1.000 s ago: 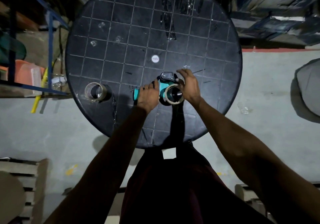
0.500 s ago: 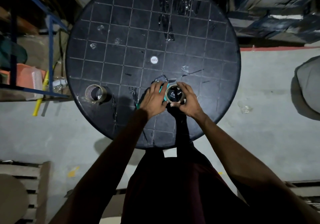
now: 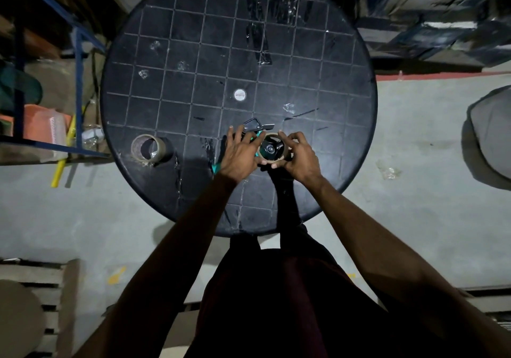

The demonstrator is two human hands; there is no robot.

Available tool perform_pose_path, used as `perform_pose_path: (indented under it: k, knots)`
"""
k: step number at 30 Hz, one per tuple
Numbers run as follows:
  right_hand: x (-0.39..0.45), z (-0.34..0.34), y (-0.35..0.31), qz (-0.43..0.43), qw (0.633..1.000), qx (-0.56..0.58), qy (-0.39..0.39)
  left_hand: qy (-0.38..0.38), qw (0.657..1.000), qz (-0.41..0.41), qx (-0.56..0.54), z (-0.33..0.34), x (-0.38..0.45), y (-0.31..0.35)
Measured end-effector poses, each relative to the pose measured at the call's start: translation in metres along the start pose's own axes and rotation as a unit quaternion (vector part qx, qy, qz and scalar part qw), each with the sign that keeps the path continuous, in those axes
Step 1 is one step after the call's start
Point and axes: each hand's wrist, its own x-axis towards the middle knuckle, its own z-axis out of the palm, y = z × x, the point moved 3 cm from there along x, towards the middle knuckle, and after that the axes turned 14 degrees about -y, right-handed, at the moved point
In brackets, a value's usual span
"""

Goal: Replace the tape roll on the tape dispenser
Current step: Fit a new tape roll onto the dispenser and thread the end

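A teal and black tape dispenser [image 3: 253, 129] lies on the round black table [image 3: 193, 53], near its front edge. My left hand [image 3: 240, 154] presses flat on the dispenser's body and covers most of it. A thin brown tape core [image 3: 262, 156] sits around the dispenser's black hub [image 3: 271, 147]. My right hand [image 3: 300, 155] pinches this ring with thumb and fingers from the right and front. A fuller roll of clear tape [image 3: 148, 147] stands apart at the table's left edge, untouched.
A small white disc [image 3: 239, 94] marks the table's centre. Crumpled bits of clear tape [image 3: 288, 107] and stuck strips lie on the top. A blue metal rack [image 3: 78, 53] with an orange crate stands left. A grey chair [image 3: 492, 133] is right, wooden pallets at lower left.
My hands have closed in on the dispenser: the left moved from the handle onto the body, the right came around to grip the ring. The dispenser turned slightly and the view shifted a little.
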Motion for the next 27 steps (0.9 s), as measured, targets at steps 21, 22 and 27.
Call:
perform_pose_path:
  k: [21, 22, 27]
  knots:
    - [0.016, -0.020, 0.002, -0.026, 0.999, 0.021, -0.030, -0.036, 0.999, -0.037, 0.008, 0.002, 0.012, 0.017]
    - [0.015, -0.018, 0.004, -0.021, 0.999, 0.017, -0.028, -0.037, 0.999, -0.036, 0.011, 0.003, 0.013, 0.017]
    - [0.015, -0.014, -0.001, 0.013, 0.998, -0.023, -0.059, -0.066, 0.997, -0.034, -0.010, 0.002, 0.016, 0.009]
